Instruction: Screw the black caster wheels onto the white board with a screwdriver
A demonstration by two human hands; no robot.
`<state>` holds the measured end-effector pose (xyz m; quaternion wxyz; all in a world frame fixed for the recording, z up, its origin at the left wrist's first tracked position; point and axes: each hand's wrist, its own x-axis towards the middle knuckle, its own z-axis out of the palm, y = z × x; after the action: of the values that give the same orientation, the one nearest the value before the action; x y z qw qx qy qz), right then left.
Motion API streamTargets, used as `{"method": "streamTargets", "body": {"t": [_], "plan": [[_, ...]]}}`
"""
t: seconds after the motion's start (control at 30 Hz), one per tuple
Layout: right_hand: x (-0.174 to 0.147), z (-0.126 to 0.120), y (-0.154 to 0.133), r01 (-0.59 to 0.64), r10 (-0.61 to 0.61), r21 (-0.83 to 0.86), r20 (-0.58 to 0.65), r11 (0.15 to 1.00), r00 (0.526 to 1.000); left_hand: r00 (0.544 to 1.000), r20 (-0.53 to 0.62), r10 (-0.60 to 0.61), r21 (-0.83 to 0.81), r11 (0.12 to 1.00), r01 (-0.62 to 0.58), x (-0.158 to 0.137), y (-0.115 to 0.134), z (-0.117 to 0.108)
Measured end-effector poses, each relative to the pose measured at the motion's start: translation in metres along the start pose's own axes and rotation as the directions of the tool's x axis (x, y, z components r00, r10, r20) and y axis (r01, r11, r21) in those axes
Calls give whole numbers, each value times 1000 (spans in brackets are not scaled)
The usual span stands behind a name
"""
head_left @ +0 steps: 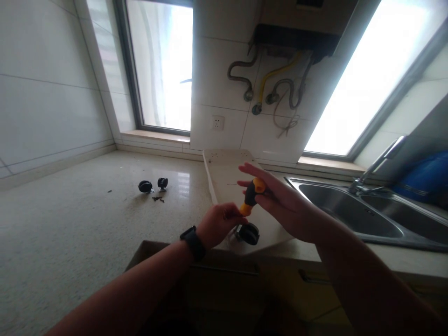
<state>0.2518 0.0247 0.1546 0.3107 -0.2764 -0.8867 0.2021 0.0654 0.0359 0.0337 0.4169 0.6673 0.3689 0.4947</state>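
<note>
A screwdriver (250, 196) with a yellow and black handle stands tilted over a pale board (227, 179). My right hand (280, 198) has its thumb and palm around the upper handle, with the other fingers stretched out. Just below the handle's yellow collar, my left hand (222, 221) is closed in a pinch; what its fingertips hold is hidden. A black caster wheel (249, 233) with a metal plate sits at the board's near edge, right under the left fingertips. The screwdriver's tip is out of sight behind the fingers.
Two more casters, a left one (145, 186) and a right one (162, 183), lie on the speckled countertop (105, 219) near several small dark screws (158, 199). To the right is a double steel sink (345, 210) with a faucet (376, 165). Drawers lie below the counter.
</note>
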Motion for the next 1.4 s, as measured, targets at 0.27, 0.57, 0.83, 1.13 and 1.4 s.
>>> {"method": "streamTargets", "body": {"t": [0.27, 0.57, 0.83, 1.13, 1.4], "plan": [[-8, -6, -1, -94, 79, -90, -165, 991, 983, 991, 116, 71, 73, 994, -79, 0, 0, -6], [-13, 11, -9, -53, -163, -482, -396, 875, 904, 997, -15, 70, -179, 981, -71, -7, 20, 8], [-5, 17, -26, -3, -171, -527, -281, 850, 944, 983, -29, 182, 55, 982, -180, -6, 42, 0], [-4, -19, -25, 83, -51, -254, 130, 964, 990, 937, 253, 242, -66, 970, -233, 6, 41, -12], [-14, 9, -9, -154, -91, -505, -428, 849, 899, 985, 51, 167, -208, 966, -153, 8, 39, 3]]}}
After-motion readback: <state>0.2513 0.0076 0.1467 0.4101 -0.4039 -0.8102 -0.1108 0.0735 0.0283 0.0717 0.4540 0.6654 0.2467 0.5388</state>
